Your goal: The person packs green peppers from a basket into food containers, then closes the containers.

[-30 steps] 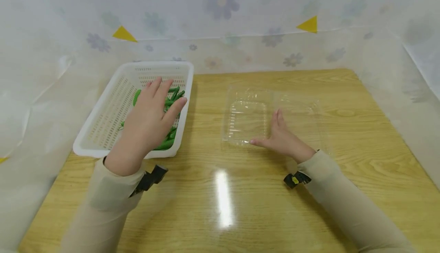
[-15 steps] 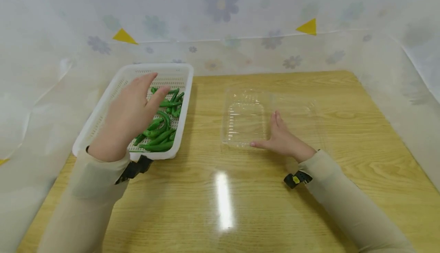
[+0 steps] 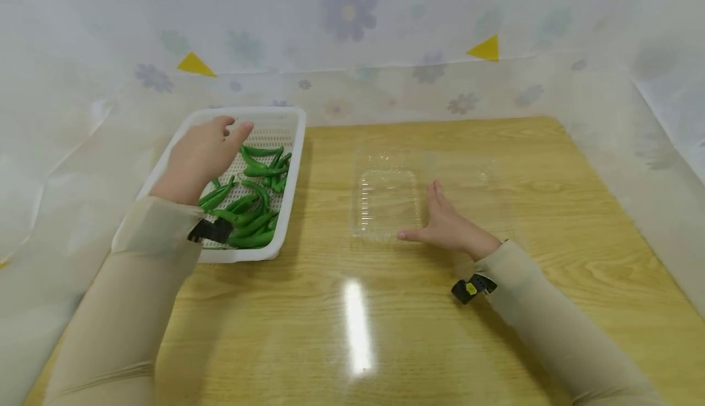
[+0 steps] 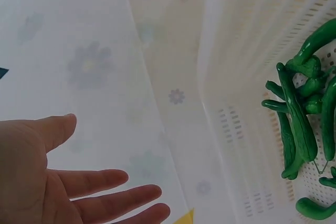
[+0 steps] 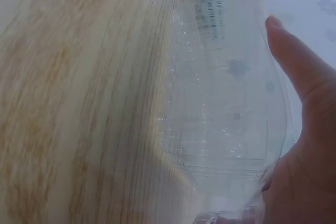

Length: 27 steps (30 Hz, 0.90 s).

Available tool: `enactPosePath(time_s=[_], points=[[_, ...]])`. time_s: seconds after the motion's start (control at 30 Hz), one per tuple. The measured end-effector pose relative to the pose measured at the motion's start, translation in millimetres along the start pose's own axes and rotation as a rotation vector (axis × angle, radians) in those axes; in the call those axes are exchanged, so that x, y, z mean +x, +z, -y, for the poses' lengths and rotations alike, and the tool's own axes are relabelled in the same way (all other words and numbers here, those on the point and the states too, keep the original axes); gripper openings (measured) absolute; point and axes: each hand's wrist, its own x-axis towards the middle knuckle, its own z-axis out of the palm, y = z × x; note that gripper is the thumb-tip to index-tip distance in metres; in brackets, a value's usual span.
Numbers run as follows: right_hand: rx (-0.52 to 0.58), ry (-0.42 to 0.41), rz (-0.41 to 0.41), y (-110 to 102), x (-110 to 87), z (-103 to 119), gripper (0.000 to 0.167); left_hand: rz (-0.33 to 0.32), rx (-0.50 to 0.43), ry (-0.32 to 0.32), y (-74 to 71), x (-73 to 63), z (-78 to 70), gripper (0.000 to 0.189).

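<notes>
My left hand is over the left side of a white basket, holding nothing. Its fingers are spread in the left wrist view, apart from the green peppers that lie in the basket's right half. To the right, a clear plastic container lies with its lid folded out on the wooden table. Beside the container's right side my right hand stands with fingers extended. The thumb is at the container's rim in the right wrist view. No peppers show inside the container.
The wooden table has a bright reflection near its front. Pale flowered sheeting stands behind and at both sides, marked with yellow triangles. The basket sits close to the left sheet.
My left hand has moved left, away from over the peppers, uncovering more of them. My right hand and the container have stayed about where they were; the head view has shifted slightly.
</notes>
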Motion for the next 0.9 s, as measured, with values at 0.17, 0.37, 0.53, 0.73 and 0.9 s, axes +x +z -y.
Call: enactPosePath(time_s=[0.17, 0.37, 0.53, 0.73, 0.9], points=[[0.008, -0.006, -0.006, 0.2, -0.1, -0.1, 0.125, 0.024, 0.044, -0.009, 1.9, 19.1, 4.2, 0.078], [0.05, 0.015, 0.006, -0.4, -1.6, -1.4, 0.126, 0.066, 0.076, -0.025, 6.8, 42.1, 16.2, 0.07], [0.077, 0.037, 0.015, -0.8, -2.2, -1.7, 0.126, 0.112, 0.128, -0.045, 7.4, 59.6, 31.2, 0.064], [0.055, 0.046, -0.002, 0.1, -3.4, -2.3, 0.126, 0.133, 0.15, -0.049, 9.3, 75.9, 49.9, 0.05], [0.031, 0.045, -0.021, 2.2, -4.1, -1.6, 0.127, 0.055, 0.177, -0.042, 14.3, 84.0, 64.6, 0.028]])
